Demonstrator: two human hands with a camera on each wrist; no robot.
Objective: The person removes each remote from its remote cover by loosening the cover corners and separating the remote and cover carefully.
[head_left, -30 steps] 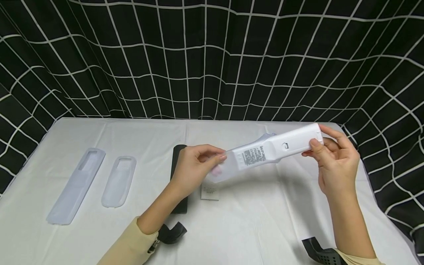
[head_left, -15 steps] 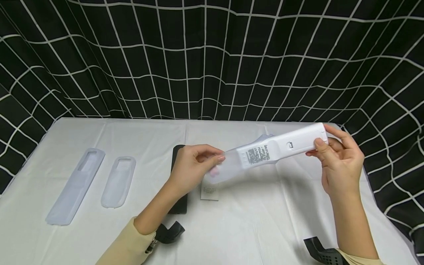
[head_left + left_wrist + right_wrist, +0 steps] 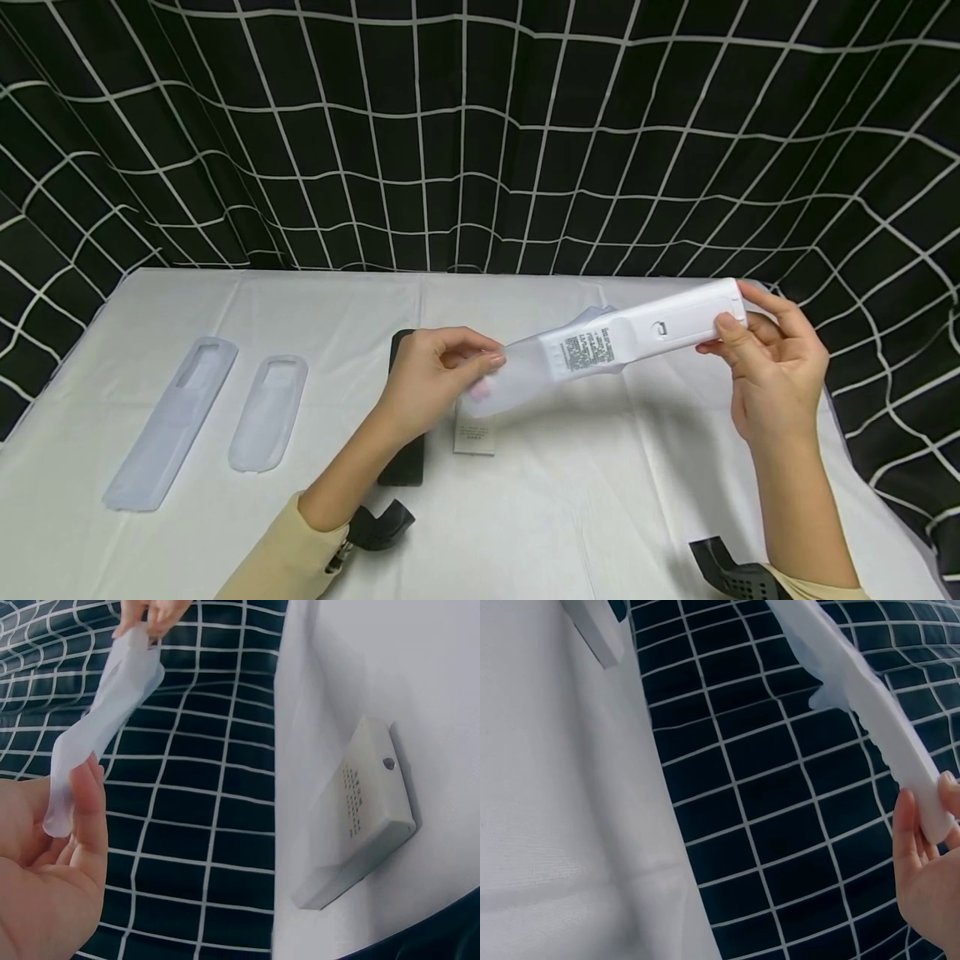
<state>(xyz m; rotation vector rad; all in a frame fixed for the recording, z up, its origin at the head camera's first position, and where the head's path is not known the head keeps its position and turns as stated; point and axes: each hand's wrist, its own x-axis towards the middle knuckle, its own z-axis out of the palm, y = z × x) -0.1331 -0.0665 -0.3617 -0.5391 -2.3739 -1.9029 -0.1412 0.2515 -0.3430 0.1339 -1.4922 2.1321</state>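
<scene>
A white remote control point(image 3: 678, 319), its printed back facing up, sits partly inside a translucent silicone cover point(image 3: 517, 375). My left hand point(image 3: 427, 379) pinches the cover's closed end between thumb and fingers. At the other end my right hand point(image 3: 780, 371) grips the bare end of the remote, thumb on its back. Both things are held up off the table; in the left wrist view the cover point(image 3: 112, 701) hangs between the hands. From the right wrist, the remote point(image 3: 889, 724) shows edge-on, with the cover's loose lip point(image 3: 829, 696) bulging beside it.
Two more translucent covers, one long point(image 3: 172, 425) and one shorter point(image 3: 268, 412), lie at the left of the white-clothed table point(image 3: 555, 517). A black bar-shaped object point(image 3: 405, 467) lies partly under the left hand. Beside it is a small white block with print point(image 3: 474, 437).
The right hand has drawn the remote a little to the right, while the left hand and cover shifted slightly left. More of the cover's closed end is now unfilled.
</scene>
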